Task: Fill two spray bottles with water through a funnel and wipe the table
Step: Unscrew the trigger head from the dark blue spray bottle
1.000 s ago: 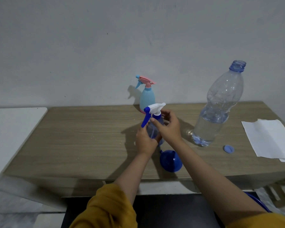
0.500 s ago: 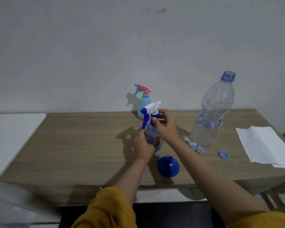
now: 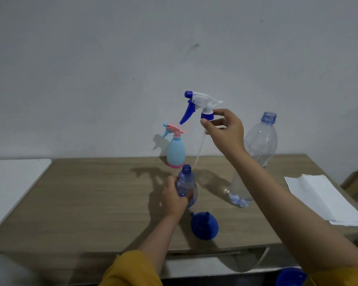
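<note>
The small blue spray bottle (image 3: pixel 186 185) stands on the wooden table (image 3: pixel 91 203), its neck open, and the left hand (image 3: pixel 175 196) grips its body with curled fingers. High above this bottle, the right hand (image 3: pixel 225 129) pinches the blue collar of the removed trigger head (image 3: pixel 203 105), and the thin dip tube (image 3: pixel 199 150) hangs down from it, its end just clear of the neck. The blue funnel (image 3: pixel 204 226) lies on its side just in front of the bottle. Behind the bottle stands the light-blue spray bottle (image 3: pixel 175 150), with its head on. To the right of it stands the big water bottle (image 3: pixel 254 159), uncapped and partly full, with the right forearm passing close in front.

The main risk, I think, is that this forearm knocks the open water bottle when the head is put down, and water runs toward the white paper (image 3: pixel 322 199) further right. The tube can also drip on the table.
</note>
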